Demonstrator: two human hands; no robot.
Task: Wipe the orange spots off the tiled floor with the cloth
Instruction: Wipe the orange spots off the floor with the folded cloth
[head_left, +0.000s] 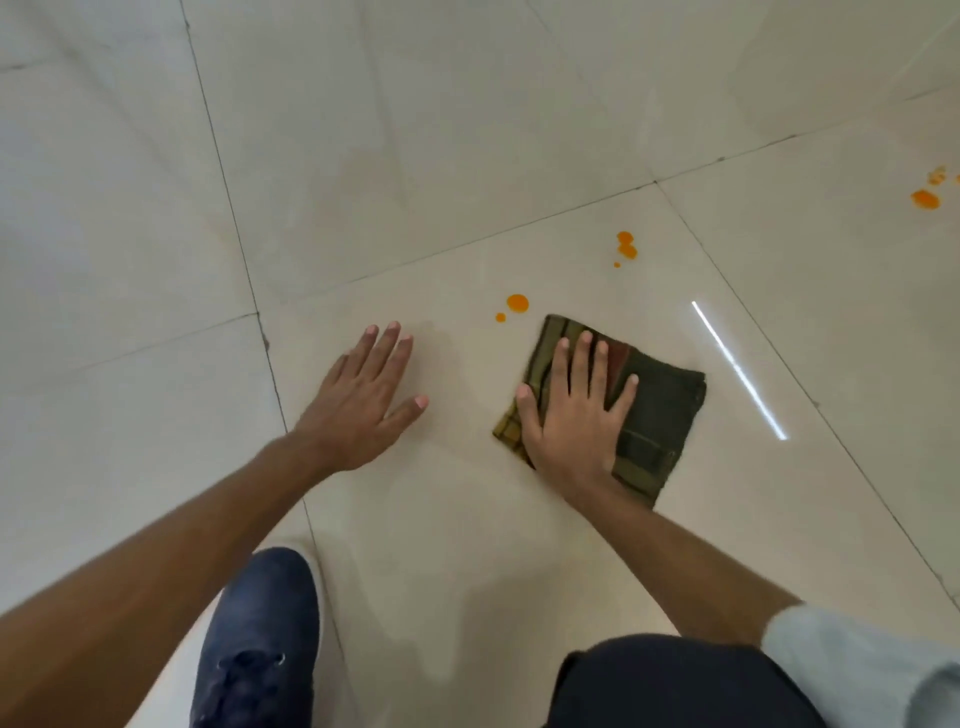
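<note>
Right hand (574, 415) flat, fingers spread, covers the cloth's (660, 410) left half. Left hand (363, 402) flat on floor (415, 182), fingers spread, empty. Far-right spots (925, 198) cut off at frame edge.

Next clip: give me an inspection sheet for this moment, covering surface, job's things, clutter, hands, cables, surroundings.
Surface: glossy pale tiled floor with dark grout lines; a bright light streak reflects right of the cloth.
Job's things: folded dark green cloth lies flat; nearest orange spots sit just beyond its far left corner, a second cluster farther off, a third near the right edge.
Clutter: nothing seen.
Hands: right hand pressed flat on the cloth, fingers spread; left hand flat on bare tile, holding nothing.
Cables: nothing seen.
Surroundings: a dark blue shoe and a dark-trousered knee at the bottom.
</note>
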